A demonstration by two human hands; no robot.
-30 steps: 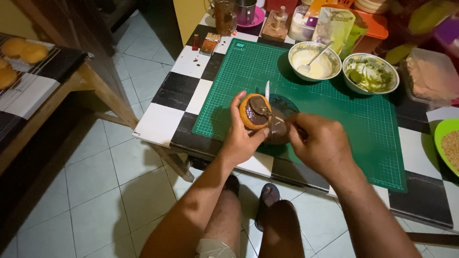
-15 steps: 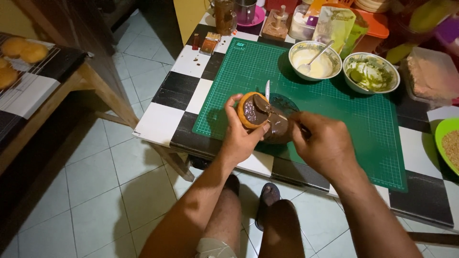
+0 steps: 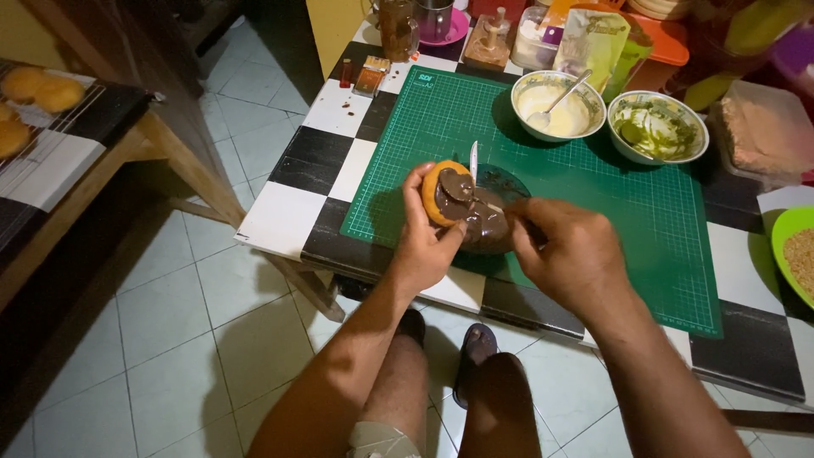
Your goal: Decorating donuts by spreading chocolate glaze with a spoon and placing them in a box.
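Note:
My left hand holds a round golden doughnut, tilted on its edge, partly covered in dark chocolate. My right hand grips a spreading tool whose chocolate-smeared blade lies against the doughnut's coated face. Both hands hover over a dark bowl of chocolate that rests on the green cutting mat. A small white knife tip stands up just behind the doughnut.
A white bowl of cream with a spoon and a bowl of green glaze sit at the mat's far side. Jars and packets crowd the back edge. A green plate of crumbs lies right. Plain doughnuts rest on a rack left.
The doughnut has been turned slightly in my left hand and the blade has slid across it, spreading more chocolate over its face. Both hands stay in the same place.

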